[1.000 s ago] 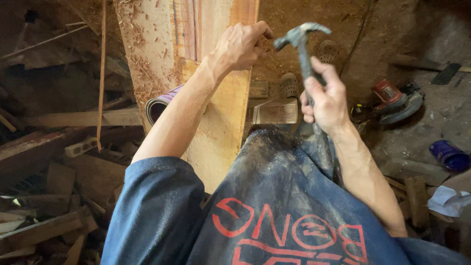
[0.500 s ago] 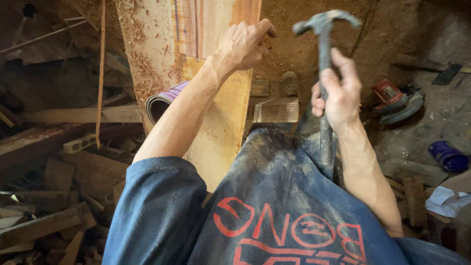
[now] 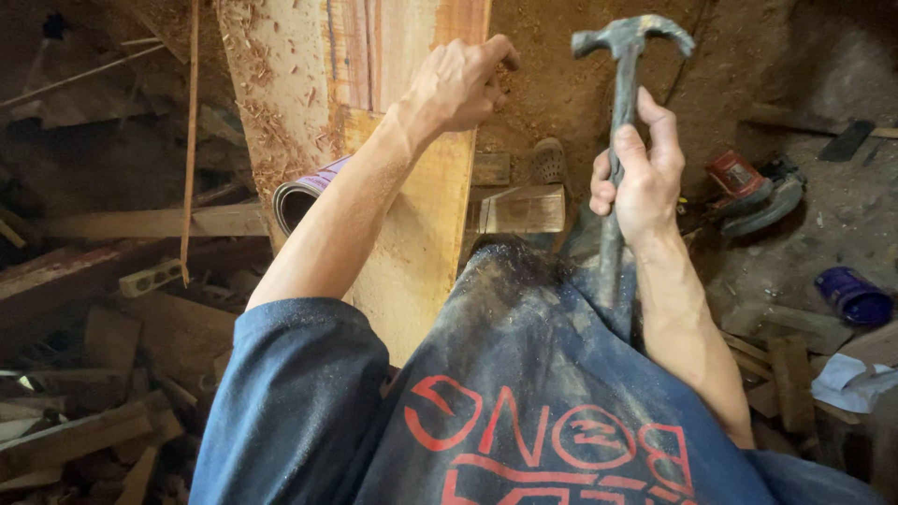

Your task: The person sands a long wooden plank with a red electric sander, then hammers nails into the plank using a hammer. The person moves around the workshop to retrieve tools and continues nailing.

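Steel claw hammer with a grey metal handle [image 3: 625, 84] is raised at upper centre, right hand [image 3: 639, 182] wrapped tight round the shaft. Left hand [image 3: 460, 82] pinches something too small to make out against the pale, sawdust-strewn wooden plank [image 3: 412, 234]. Best bet: light, square taps, fingertips kept low.

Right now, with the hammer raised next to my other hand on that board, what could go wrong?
The left hand pinches at the plank's edge, close to the hammer held up by the right hand; a stray swing could hit the fingers. Wood scraps and a power tool lie on the floor, likely trip hazards.
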